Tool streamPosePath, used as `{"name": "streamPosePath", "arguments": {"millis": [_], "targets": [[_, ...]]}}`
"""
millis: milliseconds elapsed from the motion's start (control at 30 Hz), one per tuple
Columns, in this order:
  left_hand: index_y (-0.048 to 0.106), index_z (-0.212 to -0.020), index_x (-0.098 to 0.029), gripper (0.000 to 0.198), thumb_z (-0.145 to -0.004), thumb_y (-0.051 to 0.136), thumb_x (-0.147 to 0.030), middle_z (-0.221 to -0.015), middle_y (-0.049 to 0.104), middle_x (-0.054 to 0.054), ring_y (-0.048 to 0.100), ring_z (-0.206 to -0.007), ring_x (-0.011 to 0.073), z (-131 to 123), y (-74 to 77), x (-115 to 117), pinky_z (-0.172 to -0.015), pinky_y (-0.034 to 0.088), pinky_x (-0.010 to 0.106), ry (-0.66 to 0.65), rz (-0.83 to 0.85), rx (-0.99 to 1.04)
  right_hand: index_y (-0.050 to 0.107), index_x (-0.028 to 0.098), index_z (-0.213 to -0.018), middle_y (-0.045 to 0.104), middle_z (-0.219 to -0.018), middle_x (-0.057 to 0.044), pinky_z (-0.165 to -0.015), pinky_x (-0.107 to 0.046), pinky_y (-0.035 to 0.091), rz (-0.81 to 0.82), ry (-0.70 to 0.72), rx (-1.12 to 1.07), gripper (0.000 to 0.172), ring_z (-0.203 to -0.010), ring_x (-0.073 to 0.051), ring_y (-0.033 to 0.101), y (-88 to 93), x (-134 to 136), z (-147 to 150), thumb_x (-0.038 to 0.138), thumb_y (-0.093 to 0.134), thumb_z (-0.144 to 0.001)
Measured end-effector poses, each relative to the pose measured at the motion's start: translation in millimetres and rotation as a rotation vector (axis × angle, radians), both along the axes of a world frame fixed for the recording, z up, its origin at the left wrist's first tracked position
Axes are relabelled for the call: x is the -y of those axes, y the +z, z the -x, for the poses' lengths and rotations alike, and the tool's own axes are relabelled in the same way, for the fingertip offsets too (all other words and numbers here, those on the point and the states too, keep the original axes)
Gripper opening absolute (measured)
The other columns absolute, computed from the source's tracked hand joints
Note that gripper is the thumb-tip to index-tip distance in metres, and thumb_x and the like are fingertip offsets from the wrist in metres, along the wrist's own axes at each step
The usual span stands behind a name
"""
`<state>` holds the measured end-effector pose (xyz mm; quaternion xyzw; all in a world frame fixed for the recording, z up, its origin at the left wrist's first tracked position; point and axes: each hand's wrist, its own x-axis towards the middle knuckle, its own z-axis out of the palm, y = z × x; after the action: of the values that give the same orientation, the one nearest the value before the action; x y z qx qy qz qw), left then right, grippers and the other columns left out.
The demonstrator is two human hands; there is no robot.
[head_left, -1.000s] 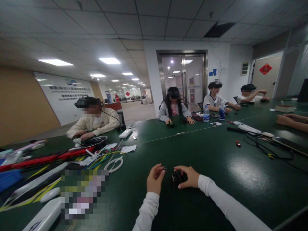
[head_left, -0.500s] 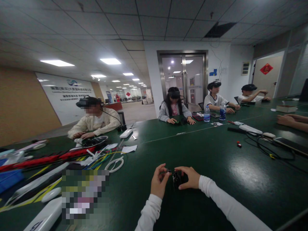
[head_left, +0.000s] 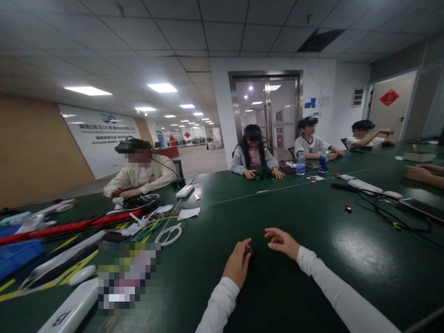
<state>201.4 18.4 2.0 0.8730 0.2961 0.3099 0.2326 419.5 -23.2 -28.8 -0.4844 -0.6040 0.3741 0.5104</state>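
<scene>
Two hands in white sleeves work at a dark green table (head_left: 322,263), to the right of one white cable loop (head_left: 169,233). The left hand (head_left: 237,264) is curled, knuckles up, fingertips against one small dark piece (head_left: 249,252); whether it grips the piece cannot be told. The right hand (head_left: 282,241), farther right of the loop, hovers half open with bent fingers, holding nothing. Four people in headsets (head_left: 147,178) sit beyond the loop. A fifth person's forearm (head_left: 425,175) rests far to its right. Two water bottles (head_left: 300,164) stand far beyond the loop, and one small red item (head_left: 348,208) lies well to its right.
</scene>
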Motion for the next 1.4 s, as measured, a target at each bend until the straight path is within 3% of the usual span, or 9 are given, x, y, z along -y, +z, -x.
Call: {"name": "streamPosePath", "arguments": {"millis": [167, 400, 533, 633, 933, 1400], "targets": [[0.037, -0.117, -0.023, 0.04, -0.077, 0.035, -0.019, -0.099, 0.049, 0.004, 0.051, -0.089, 0.0133, 33.8, -5.5, -31.5, -0.084, 0.04, 0.032, 0.216, -0.006, -0.004, 0.042, 0.022, -0.115, 0.052, -0.107, -0.007, -0.072, -0.035, 0.045, 0.03, -0.059, -0.044, 0.05, -0.085, -0.019, 0.054, -2.5, 3.1, -19.2, 0.038, 0.058, -0.071], [0.037, -0.115, -0.018, 0.042, -0.074, 0.038, -0.021, -0.094, 0.049, 0.004, 0.052, -0.088, 0.016, 114.2, -9.4, -78.4, -0.088, 0.039, 0.035, 0.532, -0.056, 0.009, 0.045, 0.02, -0.11, 0.055, -0.103, -0.008, -0.06, -0.03, 0.046, 0.078, -0.169, -0.109, 0.052, -0.086, -0.021, 0.055, -15.1, 0.0, -49.5, 0.04, 0.06, -0.065], [0.039, -0.113, -0.017, 0.043, -0.07, 0.04, -0.021, -0.089, 0.051, 0.005, 0.053, -0.085, 0.0184, 151.9, -10.5, -92.1, -0.085, 0.04, 0.037, 0.708, -0.077, 0.031, 0.049, 0.02, -0.106, 0.058, -0.101, -0.008, -0.058, -0.029, 0.046, 0.105, -0.245, -0.156, 0.049, -0.085, -0.022, 0.057, -17.7, 0.8, -62.0, 0.04, 0.061, -0.063], [0.04, -0.112, -0.018, 0.043, -0.069, 0.042, -0.022, -0.089, 0.053, 0.005, 0.054, -0.085, 0.0188, 167.4, -9.5, -96.0, -0.083, 0.042, 0.037, 0.76, -0.086, 0.049, 0.051, 0.02, -0.104, 0.059, -0.098, -0.008, -0.056, -0.029, 0.046, 0.116, -0.264, -0.165, 0.046, -0.081, -0.022, 0.058, -19.5, 1.3, -64.3, 0.039, 0.06, -0.063], [0.042, -0.104, -0.019, 0.036, -0.068, 0.045, -0.022, -0.084, 0.058, 0.003, 0.059, -0.079, 0.0167, 174.6, -0.8, -90.1, -0.076, 0.045, 0.033, 0.937, -0.067, 0.289, 0.053, 0.019, -0.102, 0.061, -0.095, -0.006, -0.062, -0.031, 0.046, 0.133, -0.258, -0.09, 0.043, -0.083, -0.022, 0.058, -25.4, -1.2, -59.2, 0.038, 0.059, -0.064], [0.044, -0.102, -0.018, 0.037, -0.065, 0.047, -0.019, -0.084, 0.06, 0.003, 0.061, -0.073, 0.0156, 166.1, -2.9, -90.2, -0.073, 0.046, 0.031, 0.879, -0.057, 0.188, 0.055, 0.018, -0.099, 0.062, -0.091, -0.007, -0.065, -0.033, 0.047, 0.096, -0.231, -0.087, 0.042, -0.082, -0.022, 0.059, -25.5, -0.5, -57.5, 0.037, 0.061, -0.062]]}}
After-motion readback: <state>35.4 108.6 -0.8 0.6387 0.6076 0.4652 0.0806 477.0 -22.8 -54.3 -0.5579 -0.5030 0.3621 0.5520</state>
